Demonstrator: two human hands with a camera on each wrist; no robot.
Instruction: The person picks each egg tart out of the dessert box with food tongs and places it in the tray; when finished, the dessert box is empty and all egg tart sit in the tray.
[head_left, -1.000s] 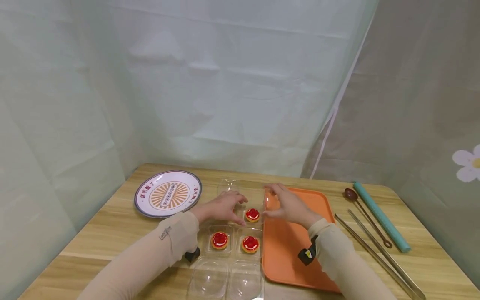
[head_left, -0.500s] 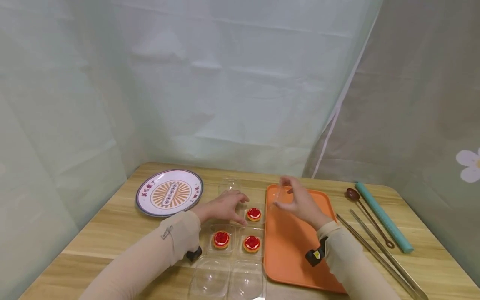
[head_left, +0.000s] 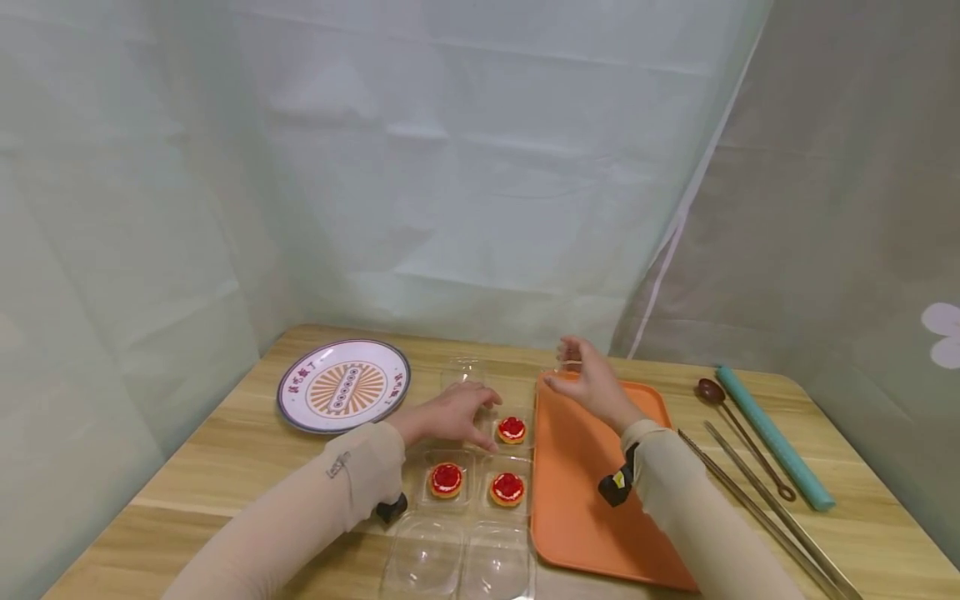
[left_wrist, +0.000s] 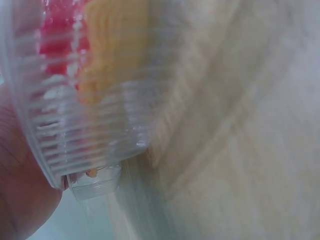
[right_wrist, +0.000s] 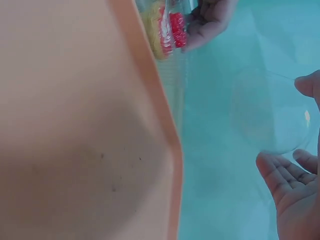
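Three small red-topped tarts sit in clear plastic containers: one at the back right point(head_left: 512, 429), one at the front left point(head_left: 446, 481), one at the front right point(head_left: 507, 489). My left hand point(head_left: 453, 412) lies over the back row, thumb and index finger at the front and back corners of the back right container point(head_left: 527, 437). Over the far end of the orange tray point(head_left: 592, 508), my right hand point(head_left: 592, 383) pinches a clear, rounded plastic lid point(right_wrist: 267, 115) between thumb and fingers. Close to the left wrist camera, ribbed container wall point(left_wrist: 55, 130) covers a tart.
A patterned plate point(head_left: 343, 386) stands at the back left. Two shallow clear plastic halves point(head_left: 423, 554) lie nearest me, and another clear piece point(head_left: 462, 372) is at the back. Right of the tray are metal tongs point(head_left: 772, 517), a brown spoon point(head_left: 712, 392) and a teal rolling pin point(head_left: 776, 437).
My right hand has moved from beside the back right container, rightward and away, carrying the clear lid over the tray's far end. The left hand has stayed in place.
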